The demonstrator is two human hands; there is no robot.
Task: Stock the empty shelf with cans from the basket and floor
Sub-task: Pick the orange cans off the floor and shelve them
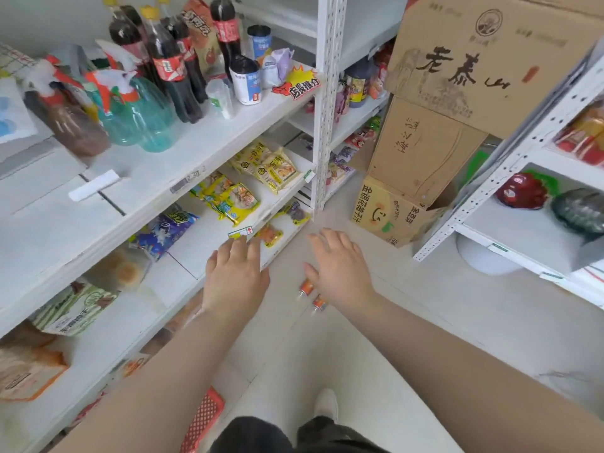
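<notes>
— Where are the cans?
— Two orange cans [312,295] lie on the floor [408,322], under the empty, spread right hand [340,266].
— Left hand [235,276]?
— Empty too, fingers apart, beside the snack shelf [209,237]

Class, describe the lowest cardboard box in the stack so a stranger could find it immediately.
Start at the stack of cardboard boxes at the aisle's far end. The lowest box sits on the floor. Unlike the plain brown boxes above, it is yellow, with an orange smiling face.

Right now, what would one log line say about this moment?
hands: left, right open, empty | cans on floor beneath right hand | phase: reaching down
</notes>
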